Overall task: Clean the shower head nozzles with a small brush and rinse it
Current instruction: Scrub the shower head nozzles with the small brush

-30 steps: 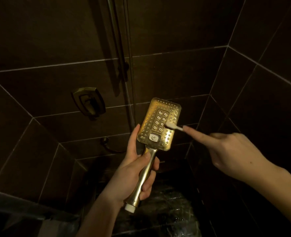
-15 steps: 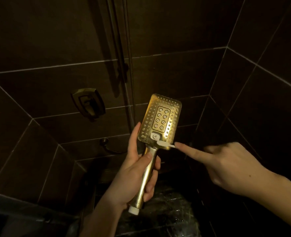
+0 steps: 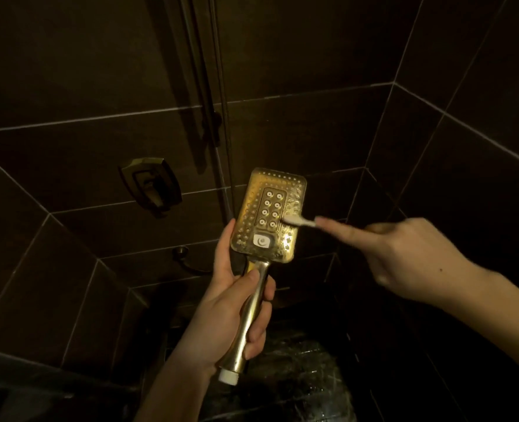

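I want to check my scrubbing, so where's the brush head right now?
In the head view, the small brush lies on the right side of the shower head, beside the lower nozzles, held by the right hand.

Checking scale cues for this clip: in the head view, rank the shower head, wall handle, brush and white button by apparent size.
1. shower head
2. wall handle
3. brush, only partly visible
4. white button
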